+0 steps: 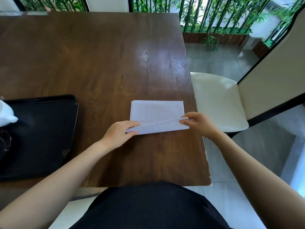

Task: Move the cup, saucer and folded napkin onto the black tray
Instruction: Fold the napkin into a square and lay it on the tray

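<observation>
- Napkin: white, on the surface, near edge pinched up between left hand and right hand; not yet moved.
- Black tray: well left of the left grip.
- White item at tray's far-left edge, possibly the cup; saucer unconfirmed.

Wooden table, cream chair, bamboo screen

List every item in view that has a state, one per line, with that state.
napkin: flat on the table, near edge lifted, mid-fold
left hand: pinching the napkin's left corner
right hand: pinching the napkin's right corner
black tray: on the table, white item at its left edge
chair: unoccupied
</observation>
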